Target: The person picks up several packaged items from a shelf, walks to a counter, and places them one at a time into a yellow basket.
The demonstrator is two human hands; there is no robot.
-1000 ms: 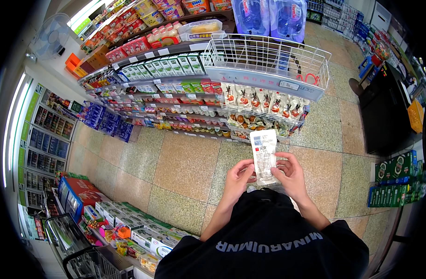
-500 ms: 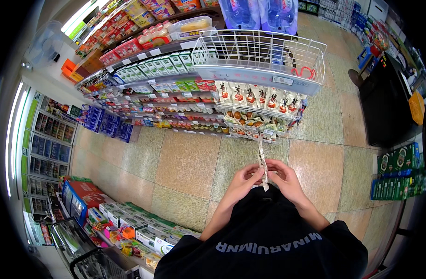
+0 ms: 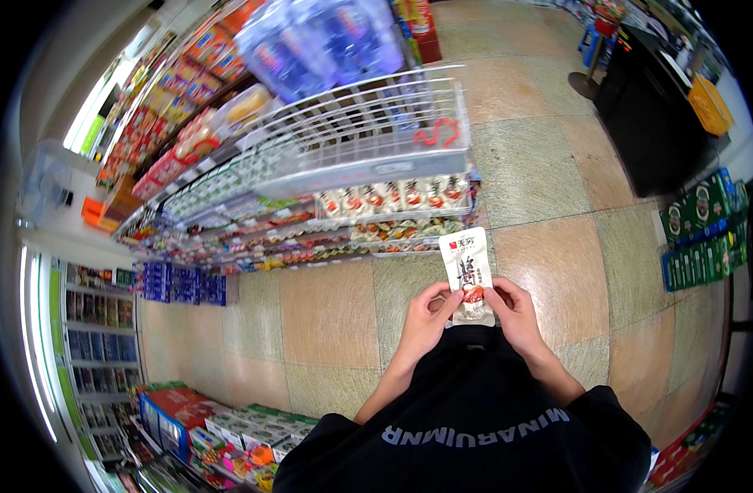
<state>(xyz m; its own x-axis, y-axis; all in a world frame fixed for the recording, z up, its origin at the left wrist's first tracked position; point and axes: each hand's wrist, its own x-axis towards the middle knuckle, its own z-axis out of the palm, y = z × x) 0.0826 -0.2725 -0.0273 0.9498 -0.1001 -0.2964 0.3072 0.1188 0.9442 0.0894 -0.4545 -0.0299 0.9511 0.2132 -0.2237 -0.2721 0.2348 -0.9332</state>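
A small cream-white snack packet (image 3: 468, 267) with black and red print and a picture of food faces up in front of my chest. My left hand (image 3: 424, 322) pinches its left edge between thumb and fingers. On the other side, my right hand (image 3: 516, 315) grips the right edge the same way. Similar cream packets (image 3: 393, 195) stand in a row on the shelf end just ahead, under a white wire basket (image 3: 368, 135).
Bottled water packs (image 3: 323, 49) top the blurred shelf unit on the left. A black counter (image 3: 656, 111) stands at the right, with green cartons (image 3: 705, 226) nearer. Boxed goods (image 3: 253, 427) lie at lower left. Tiled floor (image 3: 327, 312) runs between.
The packet, edge-on before, now shows its broad printed face. My view has turned right, so the shelves and basket have shifted left. Both hands still hold the packet.
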